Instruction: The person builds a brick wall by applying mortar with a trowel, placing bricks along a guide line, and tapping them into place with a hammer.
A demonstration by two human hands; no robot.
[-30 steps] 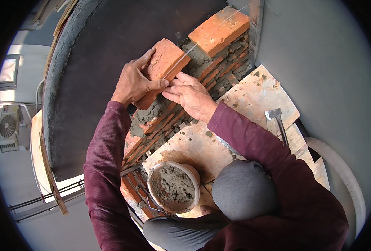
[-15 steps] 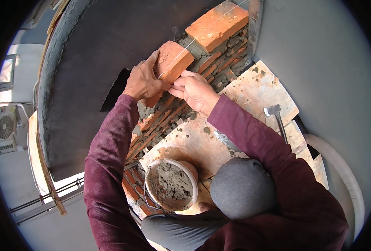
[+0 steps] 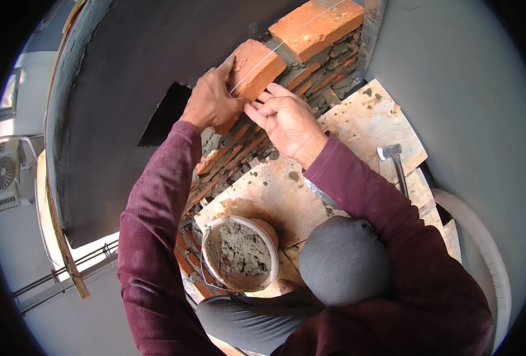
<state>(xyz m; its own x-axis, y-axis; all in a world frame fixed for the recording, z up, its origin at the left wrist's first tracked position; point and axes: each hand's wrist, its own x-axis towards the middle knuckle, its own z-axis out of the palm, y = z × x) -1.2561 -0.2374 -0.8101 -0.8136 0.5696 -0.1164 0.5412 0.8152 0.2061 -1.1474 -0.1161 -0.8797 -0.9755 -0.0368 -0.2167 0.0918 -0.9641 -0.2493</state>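
Note:
My left hand [image 3: 212, 102] is closed on the near-left end of an orange brick [image 3: 256, 68], its fingers along the far side and its thumb at the near face. The brick lies on the brick wall [image 3: 233, 151], its courses bedded in rough grey mortar. Beside the brick's lower near edge, my right hand [image 3: 290, 121] has its fingers apart; whether its fingertips touch the brick I cannot tell. A thin white string line [image 3: 269, 54] passes over this brick and over a second brick [image 3: 316, 26] laid farther right, with a mortar gap between them.
A bucket of grey mortar [image 3: 239, 255] stands near my knee [image 3: 343, 261]. Mortar-spattered boards [image 3: 364, 118] run beside the wall, with a hammer-like tool [image 3: 393, 163] on them. A dark panel [image 3: 120, 89] rises behind the wall; a pale hose [image 3: 482, 231] curves at the right.
My right hand's fingers have spread and drawn slightly away from the brick. My left hand keeps its hold. The whole view has shifted a little, with the wall appearing higher.

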